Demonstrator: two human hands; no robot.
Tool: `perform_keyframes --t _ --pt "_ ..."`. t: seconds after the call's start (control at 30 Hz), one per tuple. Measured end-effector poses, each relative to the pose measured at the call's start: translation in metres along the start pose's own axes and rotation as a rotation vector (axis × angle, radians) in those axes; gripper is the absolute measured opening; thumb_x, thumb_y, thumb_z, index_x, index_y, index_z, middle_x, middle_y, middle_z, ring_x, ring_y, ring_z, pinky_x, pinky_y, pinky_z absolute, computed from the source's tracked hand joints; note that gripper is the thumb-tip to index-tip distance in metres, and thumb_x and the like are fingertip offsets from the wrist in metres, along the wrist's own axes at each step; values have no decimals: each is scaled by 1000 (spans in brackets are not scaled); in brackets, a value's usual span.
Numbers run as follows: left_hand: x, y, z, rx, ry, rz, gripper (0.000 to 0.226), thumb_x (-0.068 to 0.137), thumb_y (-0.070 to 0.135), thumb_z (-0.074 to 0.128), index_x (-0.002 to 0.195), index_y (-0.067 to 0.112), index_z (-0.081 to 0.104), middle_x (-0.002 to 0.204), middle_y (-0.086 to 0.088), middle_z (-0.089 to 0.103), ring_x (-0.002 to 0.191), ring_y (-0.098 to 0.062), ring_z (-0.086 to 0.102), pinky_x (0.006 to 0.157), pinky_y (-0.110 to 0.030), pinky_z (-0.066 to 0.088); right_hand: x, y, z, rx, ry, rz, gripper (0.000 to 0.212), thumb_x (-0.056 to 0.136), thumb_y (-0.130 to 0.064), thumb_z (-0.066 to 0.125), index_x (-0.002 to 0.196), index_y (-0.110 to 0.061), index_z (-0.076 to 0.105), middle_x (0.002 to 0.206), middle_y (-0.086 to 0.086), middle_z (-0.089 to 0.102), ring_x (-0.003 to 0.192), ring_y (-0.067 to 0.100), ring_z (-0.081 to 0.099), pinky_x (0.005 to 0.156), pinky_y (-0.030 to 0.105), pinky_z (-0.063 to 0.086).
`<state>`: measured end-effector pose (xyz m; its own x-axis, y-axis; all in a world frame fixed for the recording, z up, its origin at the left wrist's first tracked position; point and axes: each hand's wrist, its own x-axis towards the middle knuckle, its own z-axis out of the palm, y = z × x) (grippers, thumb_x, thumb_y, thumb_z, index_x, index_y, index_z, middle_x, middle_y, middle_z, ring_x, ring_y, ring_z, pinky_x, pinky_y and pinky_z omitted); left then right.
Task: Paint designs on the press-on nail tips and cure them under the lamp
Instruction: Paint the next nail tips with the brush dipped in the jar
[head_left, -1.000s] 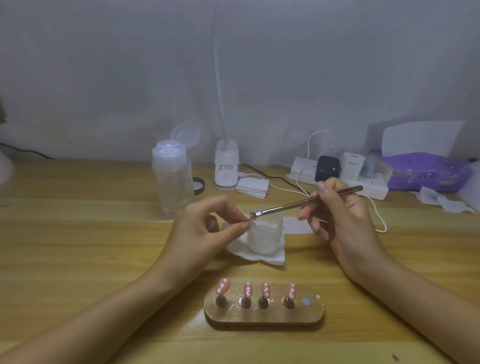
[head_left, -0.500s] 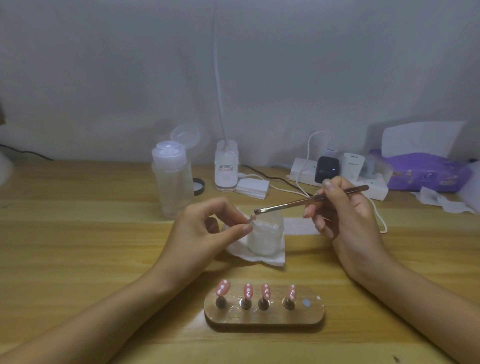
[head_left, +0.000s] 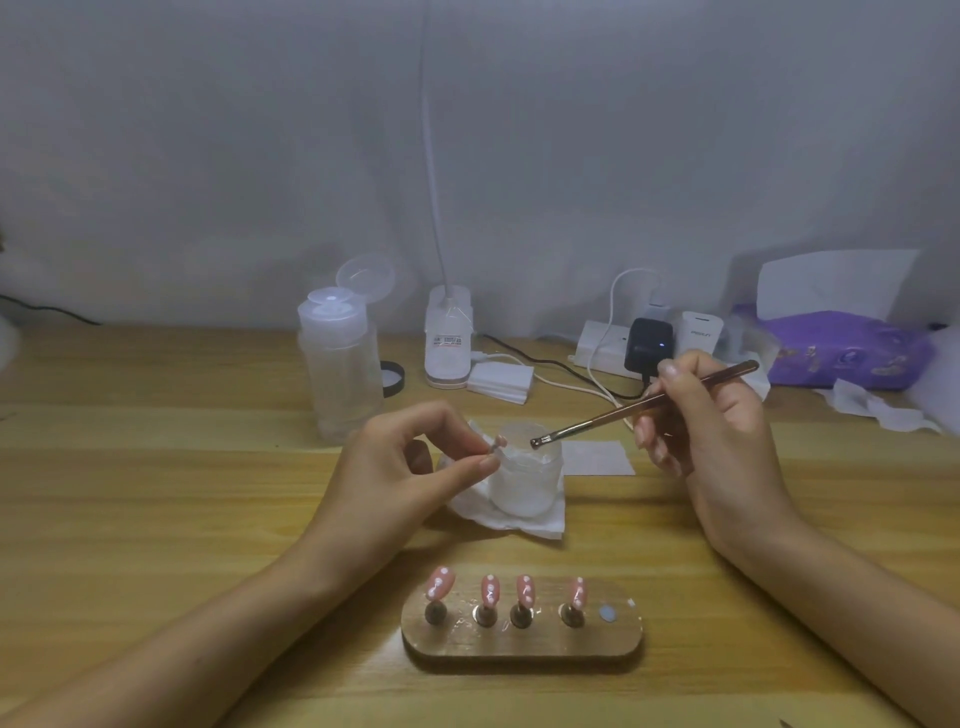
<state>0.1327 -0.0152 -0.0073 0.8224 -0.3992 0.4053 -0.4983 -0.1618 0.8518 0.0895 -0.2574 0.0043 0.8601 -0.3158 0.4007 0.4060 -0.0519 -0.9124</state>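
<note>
The wooden desk (head_left: 156, 493) carries everything within arm's reach, probably so neither hand has to stretch mid-stroke. At the back stands a clear pump bottle (head_left: 340, 364) with its lid flipped open, ready for dabbing, and beside it the white base of a desk lamp (head_left: 448, 343), likely the one meant for curing. Nearer, a small frosted jar (head_left: 524, 478) sits on a folded tissue (head_left: 519, 522), which I take to be there to catch drips.

Closest to the person lies an oval wooden stand (head_left: 522, 636) with four pink nail tips (head_left: 491, 590) upright on pegs, white marks already on them; the fifth spot at its right end is bare.

That missing tip (head_left: 497, 444) seems to be the small pink piece pinched between thumb and forefinger of the left hand (head_left: 410, 467), held up over the jar so it can be painted steadily. The other fingers curl loosely.

The right hand (head_left: 711, 431) grips a thin brush (head_left: 644, 404) pen-style, fingers closed round the shaft, its tip poised just beside the held nail, not touching.
</note>
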Motion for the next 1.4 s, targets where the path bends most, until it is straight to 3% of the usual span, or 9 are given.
perform_keyframes --t 0.27,0.47,0.73,0.83,0.93,1.03,1.1,1.27,1.4 --pt "0 1 0 10 5 8 12 74 34 78 76 23 73 75 14 70 48 -3 38 49 -13 35 7 -9 -14 9 25 -26 43 104 -20 46 64 -29 58 54 2 59 48 13 54 42 19 41" --pt "-1 0 0 35 -1 20 9 81 17 79 76 19 72 59 23 61 46 -4 36 49 -9 31 5 -12 -13 -40 -238 -223 23 92 -7 43 81 -18 59 73 9 65 62 23 63 53 28 54" --pt "0 -3 1 16 8 8 11 80 20 80 74 24 71 75 14 70 47 -4 34 49 -13 33 8 -16 -23 -6 -107 -217 34 86 -5 39 70 -23 63 66 6 62 56 20 58 48 23 47" --pt "0 -3 0 -34 25 -6 14 84 17 78 76 26 71 80 13 74 47 -3 35 48 -12 34 7 -24 -17 28 -76 -202 30 102 -21 39 95 -22 69 82 5 71 70 19 66 58 25 53" --pt "-1 0 -2 -159 24 2 6 84 20 77 81 24 73 84 6 76 50 -5 45 48 -13 39 -2 -32 -3 -53 -206 -170 32 103 -34 41 120 -18 63 105 7 75 86 23 73 69 27 59" --pt "-2 4 -3 -336 -9 11 15 79 20 78 83 15 64 89 -6 76 60 -9 65 50 -13 44 -17 -35 16 -207 -382 -166 13 96 -16 58 107 -10 63 105 4 75 98 21 72 77 28 59" --pt "-2 4 -3 -415 -25 5 24 74 17 77 82 11 55 84 -6 76 78 -15 75 55 -11 47 -25 -34 27 -249 -435 -172 18 88 -9 68 103 -10 58 104 2 74 103 20 71 81 29 59" --pt "-1 4 -2 -399 -108 21 25 75 15 75 77 11 50 78 -2 75 57 2 62 50 -7 41 -33 -32 49 -215 -425 -188 28 83 -8 75 99 -12 52 95 7 71 95 28 71 84 38 59" --pt "-1 6 -1 -438 -117 40 23 76 10 73 77 8 50 79 -7 74 53 4 61 51 -4 42 -31 -36 57 -226 -400 -191 30 81 -10 77 97 -8 52 87 9 67 87 28 71 83 45 60"
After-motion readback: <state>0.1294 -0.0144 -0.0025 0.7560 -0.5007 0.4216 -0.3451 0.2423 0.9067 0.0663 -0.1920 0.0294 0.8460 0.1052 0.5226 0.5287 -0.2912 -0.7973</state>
